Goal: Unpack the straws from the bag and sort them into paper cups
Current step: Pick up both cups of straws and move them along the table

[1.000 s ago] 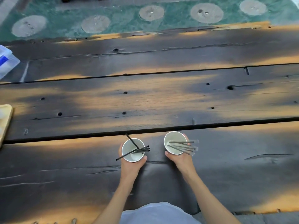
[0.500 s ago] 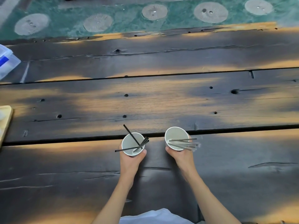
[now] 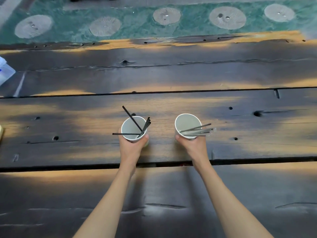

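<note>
Left hand (image 3: 131,148): fingers wrapped around the near wall of a white paper cup (image 3: 127,129) standing on the dark plank table (image 3: 240,103).
Right hand (image 3: 193,146): fingers closed likewise on a second white paper cup (image 3: 186,123), well apart from the first.
Thin black straws (image 3: 132,118): five or so, fanned left, far-left and right over the left cup's rim.
Clear-wrapped straws (image 3: 197,131): about four, long axes leaning right, away from the thumb.
Count: two cups, one per hand; no bag identifiable.
Judgement: sorting appears done.

Weathered wood table (image 3: 171,74), paper cups (image 3: 186,124)
</note>
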The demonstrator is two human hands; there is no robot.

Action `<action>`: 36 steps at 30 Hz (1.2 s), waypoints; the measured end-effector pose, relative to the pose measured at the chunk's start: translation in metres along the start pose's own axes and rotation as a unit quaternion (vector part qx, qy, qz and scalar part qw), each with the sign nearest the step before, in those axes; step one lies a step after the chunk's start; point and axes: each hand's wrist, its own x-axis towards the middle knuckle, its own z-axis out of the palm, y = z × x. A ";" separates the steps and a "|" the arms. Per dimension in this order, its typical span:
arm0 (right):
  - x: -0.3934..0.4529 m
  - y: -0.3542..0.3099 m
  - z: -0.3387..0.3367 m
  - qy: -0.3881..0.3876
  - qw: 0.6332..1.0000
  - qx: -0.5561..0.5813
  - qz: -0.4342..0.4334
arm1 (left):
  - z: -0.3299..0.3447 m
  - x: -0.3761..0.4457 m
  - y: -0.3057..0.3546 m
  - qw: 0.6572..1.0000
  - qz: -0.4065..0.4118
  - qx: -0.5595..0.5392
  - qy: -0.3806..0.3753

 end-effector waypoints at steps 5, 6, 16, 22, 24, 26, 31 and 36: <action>0.055 -0.006 0.015 0.003 1.000 -0.014 -0.010 | 0.016 0.056 0.012 1.000 0.024 0.000 0.007; 0.067 -0.007 0.018 0.002 1.000 -0.014 -0.011 | 0.020 0.068 0.014 1.000 0.024 -0.004 0.008; 0.181 -0.036 0.054 0.010 0.998 -0.016 -0.063 | 0.058 0.190 0.031 0.999 0.048 -0.019 -0.001; 0.244 -0.037 0.079 0.006 0.998 -0.018 -0.065 | 0.078 0.249 0.031 0.997 0.066 -0.019 -0.024; 0.260 -0.034 0.085 0.003 0.998 -0.023 -0.064 | 0.082 0.264 0.027 0.997 0.071 -0.017 -0.027; 0.271 -0.030 0.089 0.007 0.998 -0.029 -0.058 | 0.084 0.275 0.025 0.996 0.075 -0.015 -0.035; 0.290 -0.018 0.097 0.011 0.998 -0.037 -0.054 | 0.088 0.292 0.016 0.996 0.078 -0.004 -0.038; 0.300 -0.012 0.102 0.016 0.997 -0.043 -0.063 | 0.090 0.302 0.011 0.996 0.083 0.016 -0.037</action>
